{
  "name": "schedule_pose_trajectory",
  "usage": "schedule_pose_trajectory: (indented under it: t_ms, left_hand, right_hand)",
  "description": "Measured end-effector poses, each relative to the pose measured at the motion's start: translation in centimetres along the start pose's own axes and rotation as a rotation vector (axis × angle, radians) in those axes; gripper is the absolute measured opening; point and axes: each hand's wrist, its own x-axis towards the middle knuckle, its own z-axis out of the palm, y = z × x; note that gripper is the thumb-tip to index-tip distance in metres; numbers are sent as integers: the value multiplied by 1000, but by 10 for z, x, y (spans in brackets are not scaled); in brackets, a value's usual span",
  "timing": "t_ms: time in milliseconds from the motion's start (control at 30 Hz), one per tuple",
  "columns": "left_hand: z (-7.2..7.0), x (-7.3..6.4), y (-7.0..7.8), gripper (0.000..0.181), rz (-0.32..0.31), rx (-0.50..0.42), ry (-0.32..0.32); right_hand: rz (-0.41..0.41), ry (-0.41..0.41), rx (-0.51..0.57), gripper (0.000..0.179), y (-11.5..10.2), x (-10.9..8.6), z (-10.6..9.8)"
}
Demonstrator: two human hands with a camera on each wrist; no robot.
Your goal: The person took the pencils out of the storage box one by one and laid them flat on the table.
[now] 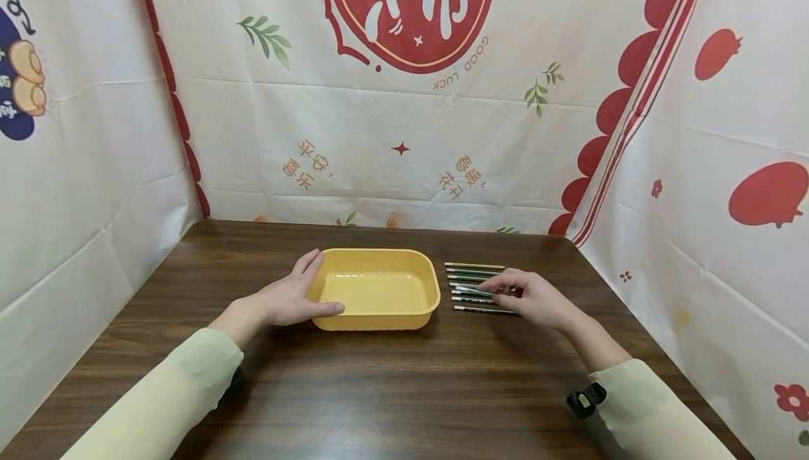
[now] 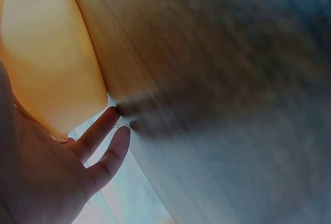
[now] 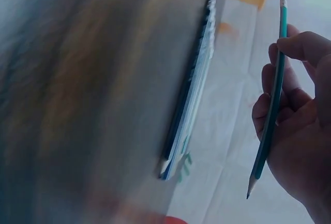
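A yellow rectangular plastic tub (image 1: pixel 379 322) stands upright on the table. My left hand (image 1: pixel 291 298) rests along its left end, thumb by the near rim and fingers spread on the outer side. In the left wrist view two straight fingers (image 2: pixel 107 158) extend beside the tub's base. My right hand (image 1: pixel 531 296) pinches a green pencil (image 3: pixel 274 107) between thumb and fingers, its white eraser end towards the tub and its sharpened point the other way. Below and around that hand lie several pencils (image 1: pixel 470 271) in a row, right of the tub; the hand hides some of their ends.
The dark wood-grain table (image 1: pixel 379 390) extends in front of the tub. A white printed cloth (image 1: pixel 379 123) hangs behind the table's back edge, and similar cloth covers both sides. A dark device (image 1: pixel 586 400) sits at the right wrist.
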Motion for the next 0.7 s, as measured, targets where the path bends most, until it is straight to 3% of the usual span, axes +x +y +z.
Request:
schedule_pose_trajectory:
  t_ms: [167,400,700]
  left_hand:
    - [0,-1,-1,124,-3,-4,5]
    - [0,-2,1,126,-27,-6,-1]
    - [0,0,0,125,-15,3,6]
  right_hand:
    - [42,-71,-33,26,12,-5,5]
    - [90,-197,-109,28,13,-6,10]
    - [28,-193,-172,30,14,-7,19]
